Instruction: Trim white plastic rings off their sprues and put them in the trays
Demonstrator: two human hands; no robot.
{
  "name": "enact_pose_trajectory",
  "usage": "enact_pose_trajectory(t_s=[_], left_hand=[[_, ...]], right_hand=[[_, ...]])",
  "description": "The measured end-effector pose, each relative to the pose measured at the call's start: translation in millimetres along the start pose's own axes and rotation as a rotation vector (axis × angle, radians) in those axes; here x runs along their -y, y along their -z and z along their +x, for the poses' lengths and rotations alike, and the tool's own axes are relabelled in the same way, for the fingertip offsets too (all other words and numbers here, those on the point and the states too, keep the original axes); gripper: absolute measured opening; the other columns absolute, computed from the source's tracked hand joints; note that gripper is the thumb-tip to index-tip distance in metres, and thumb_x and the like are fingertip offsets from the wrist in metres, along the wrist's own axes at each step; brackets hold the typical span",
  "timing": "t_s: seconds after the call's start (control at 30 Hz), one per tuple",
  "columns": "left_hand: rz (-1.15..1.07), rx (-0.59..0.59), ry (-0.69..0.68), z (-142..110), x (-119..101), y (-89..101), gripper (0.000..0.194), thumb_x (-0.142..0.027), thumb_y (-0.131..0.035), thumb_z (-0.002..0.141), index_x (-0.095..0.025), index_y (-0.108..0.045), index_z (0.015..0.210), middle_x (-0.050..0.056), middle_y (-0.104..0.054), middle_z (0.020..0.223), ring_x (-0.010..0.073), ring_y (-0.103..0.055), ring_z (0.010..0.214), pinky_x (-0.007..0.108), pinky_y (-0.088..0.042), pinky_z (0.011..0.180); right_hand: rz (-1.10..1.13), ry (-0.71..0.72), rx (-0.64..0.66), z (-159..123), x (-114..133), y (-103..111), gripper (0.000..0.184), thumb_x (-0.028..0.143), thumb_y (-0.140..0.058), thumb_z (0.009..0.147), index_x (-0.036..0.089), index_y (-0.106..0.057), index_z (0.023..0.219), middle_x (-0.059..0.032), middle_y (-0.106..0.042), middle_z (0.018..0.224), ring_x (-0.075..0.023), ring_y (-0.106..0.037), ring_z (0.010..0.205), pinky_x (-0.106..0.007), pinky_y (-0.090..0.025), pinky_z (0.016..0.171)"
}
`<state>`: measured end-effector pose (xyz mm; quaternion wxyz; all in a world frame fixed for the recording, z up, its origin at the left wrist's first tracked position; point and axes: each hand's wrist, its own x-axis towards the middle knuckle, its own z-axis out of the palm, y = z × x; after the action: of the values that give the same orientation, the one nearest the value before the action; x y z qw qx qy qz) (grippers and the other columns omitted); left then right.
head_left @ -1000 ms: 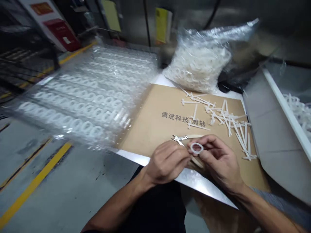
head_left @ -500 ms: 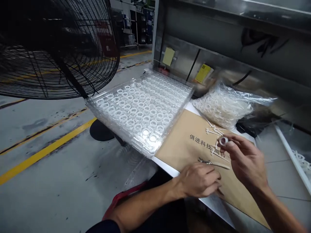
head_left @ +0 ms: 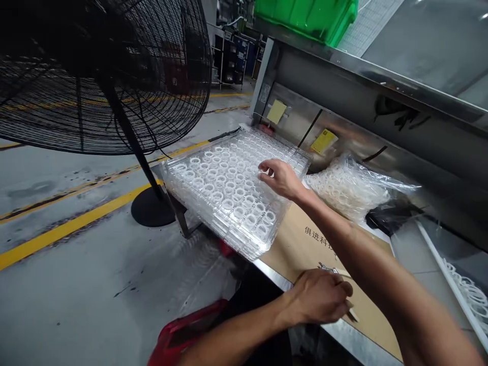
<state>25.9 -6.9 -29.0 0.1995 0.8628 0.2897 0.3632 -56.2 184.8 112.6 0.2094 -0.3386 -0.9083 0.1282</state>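
Right arm: stretched diagonally from lower right, forearm crossing above cardboard sheet [head_left: 293, 249]. Right hand [head_left: 281, 178]: palm down over clear plastic tray stack [head_left: 213, 217], fingers bent, thumb and index tips slightly parted. White rings [head_left: 227, 200]: in rows in top tray, beneath and left of hand. Left forearm: low, from lower left. Left hand [head_left: 322, 296]: loosely curled beside nippers [head_left: 332, 269] at cardboard's near edge; whether gripping, cannot tell. Hands well apart.

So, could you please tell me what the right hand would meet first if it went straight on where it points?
Likely the white rings in the clear tray just ahead of the right hand, though its height above them is hard to judge.
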Motion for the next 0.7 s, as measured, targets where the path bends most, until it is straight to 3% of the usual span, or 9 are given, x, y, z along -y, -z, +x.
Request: enact_pose_trajectory(t_s=[0.17,0.33,0.43,0.53,0.63,0.7], left_hand=[[-0.018,0.022,0.034,-0.8,-2.0,2.1,0.023,-0.041,-0.057,0.097,-0.02,-0.066,0.103,0.005,-0.076,0.102,0.0223,-0.074,0.097,0.035,-0.063,0.087],[-0.013,-0.02,-0.014,-0.7,0.4,3.8,0.027,-0.04,-0.056,0.099,-0.018,-0.065,0.111,0.007,-0.075,0.101,0.0232,-0.074,0.096,0.035,-0.062,0.084],[-0.027,-0.045,-0.048,-1.7,-3.1,18.9,0.023,-0.033,-0.056,0.099,-0.014,-0.066,0.106,0.008,-0.075,0.1,0.0224,-0.074,0.094,0.034,-0.061,0.084],[-0.093,-0.046,-0.115,-9.8,-27.1,59.3,0.021,-0.027,-0.053,0.102,-0.013,-0.065,0.111,0.008,-0.075,0.107,0.0205,-0.072,0.101,0.033,-0.058,0.09],[-0.179,-0.026,-0.378,-31.3,-77.2,108.5,0.026,-0.027,-0.055,0.102,-0.015,-0.062,0.125,0.006,-0.074,0.113,0.0177,-0.071,0.103,0.031,-0.058,0.093],[-0.174,0.013,-0.495,-58.8,-123.9,125.7,0.026,-0.029,-0.052,0.104,-0.024,-0.064,0.127,0.004,-0.074,0.114,0.0164,-0.071,0.103,0.029,-0.059,0.089]], right_hand=[[-0.031,-0.022,0.037,5.2,-6.5,-1.8,0.031,0.025,-0.07,0.09,0.012,-0.076,0.117,-0.0146,-0.074,0.11,-0.0239,-0.067,0.085,-0.039,-0.052,0.084],[-0.039,-0.082,-0.067,-37.5,-12.1,27.0,0.03,0.031,-0.066,0.093,0.014,-0.077,0.116,-0.0142,-0.074,0.11,-0.0256,-0.069,0.088,-0.041,-0.056,0.08],[-0.07,-0.172,-0.159,-95.4,-23.4,54.3,0.029,0.033,-0.063,0.094,0.016,-0.076,0.114,-0.0136,-0.074,0.111,-0.0263,-0.069,0.09,-0.042,-0.057,0.079],[-0.113,-0.311,-0.227,-174.1,-36.9,75.3,0.032,0.036,-0.06,0.097,0.014,-0.075,0.113,-0.0145,-0.075,0.106,-0.0262,-0.07,0.087,-0.042,-0.058,0.077],[-0.133,-0.442,-0.197,-257.4,-41.8,79.0,0.036,0.04,-0.057,0.099,0.013,-0.074,0.114,-0.0154,-0.077,0.106,-0.0271,-0.072,0.086,-0.042,-0.059,0.075],[-0.136,-0.496,-0.129,-305.0,-37.8,71.2,0.037,0.042,-0.061,0.097,0.015,-0.073,0.118,-0.0163,-0.076,0.116,-0.0298,-0.073,0.097,-0.045,-0.06,0.083]])
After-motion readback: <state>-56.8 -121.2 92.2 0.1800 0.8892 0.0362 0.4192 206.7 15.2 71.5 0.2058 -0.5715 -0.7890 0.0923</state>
